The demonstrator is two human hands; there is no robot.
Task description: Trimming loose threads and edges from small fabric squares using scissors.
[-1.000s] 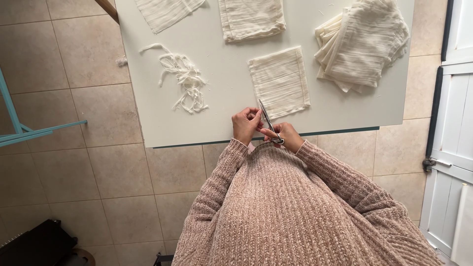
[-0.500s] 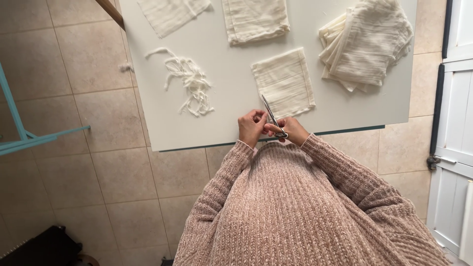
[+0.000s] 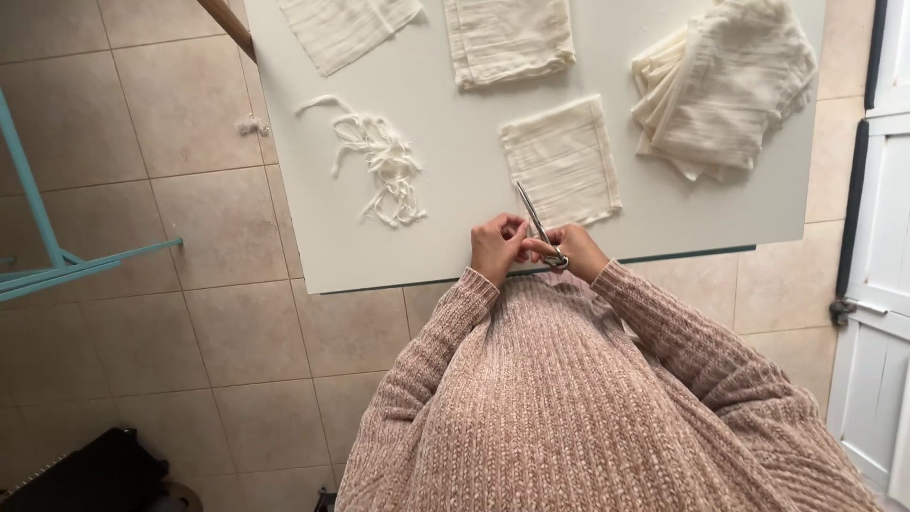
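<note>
Steel scissors [image 3: 536,226] between left hand [image 3: 495,248], right hand [image 3: 580,250].

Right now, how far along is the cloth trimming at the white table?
Done, by the look of it: a pile of cut strips lies on the white table, with a flat cloth square and a folded cloth laid out. In hand: the right hand holds scissors, blades pointing away, the left hand touching them. Possibly left: a stack of cloths at the far right.
</note>
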